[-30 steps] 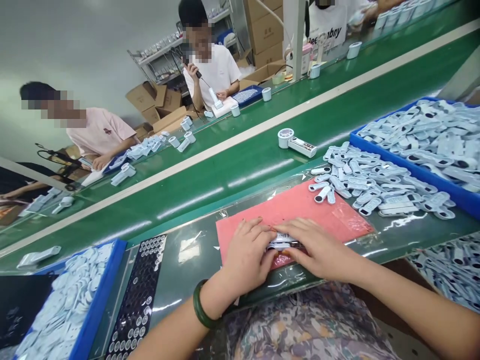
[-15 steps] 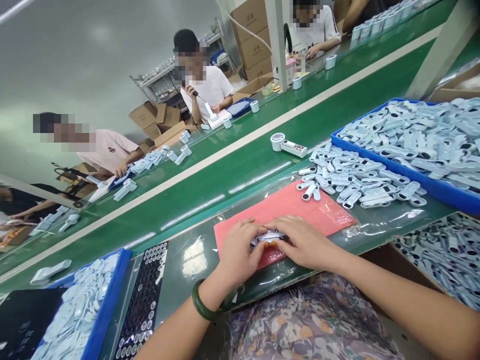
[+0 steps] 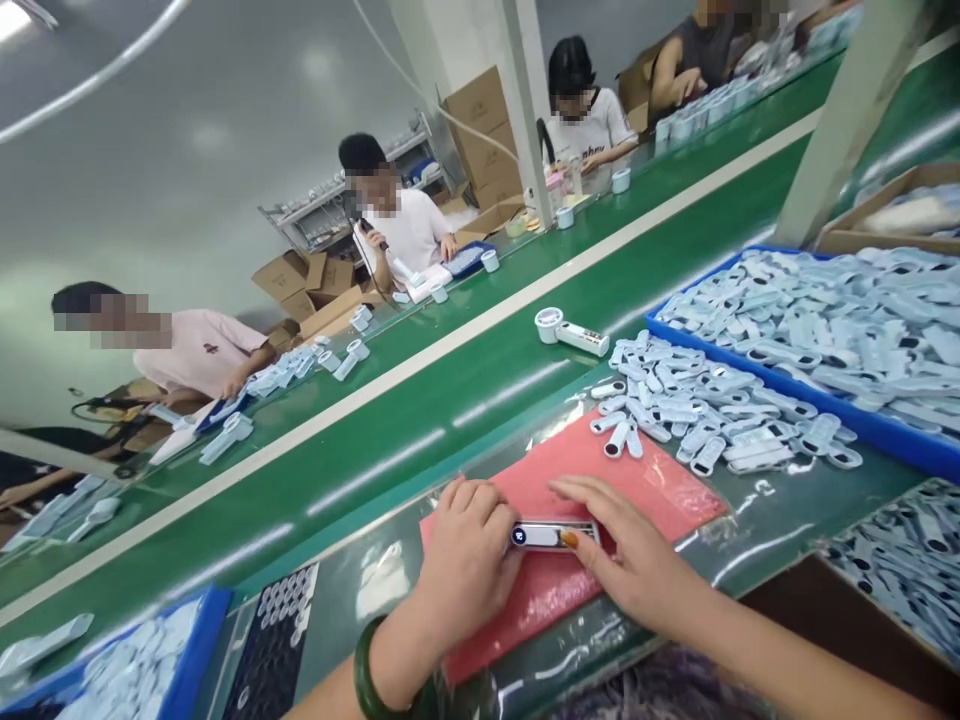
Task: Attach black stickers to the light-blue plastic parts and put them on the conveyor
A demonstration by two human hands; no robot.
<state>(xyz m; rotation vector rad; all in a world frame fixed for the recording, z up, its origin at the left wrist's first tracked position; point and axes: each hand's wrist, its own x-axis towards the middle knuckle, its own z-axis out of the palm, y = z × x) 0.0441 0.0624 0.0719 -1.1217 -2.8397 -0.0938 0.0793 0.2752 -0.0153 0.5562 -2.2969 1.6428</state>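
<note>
A slim white handheld device (image 3: 541, 536), with a dark round spot near its left end and a shiny rim, lies between my hands over the pink mat (image 3: 517, 610). My left hand (image 3: 469, 545) wraps round its left end, hiding that part; a green bangle (image 3: 367, 670) is on the wrist. My right hand (image 3: 630, 560) is at the other end, its thumb pressed on the device's face and its fingers curved loosely beyond the far edge. Just past the mat's far right side lies a pile of pale blue-white handle pieces (image 3: 686, 395).
A blue tray (image 3: 780, 380) heaped with similar pieces stands right; another blue tray (image 3: 184, 655) is lower left, beside a black sheet with round parts (image 3: 277, 630). A round-headed device (image 3: 570, 332) rests on the green belt (image 3: 420, 400). Co-workers sit along the far side.
My hands have moved slightly apart, and the device's upper face now shows between them. My right fingers have opened from their closer grip. The whole view has shifted, with the table lower.
</note>
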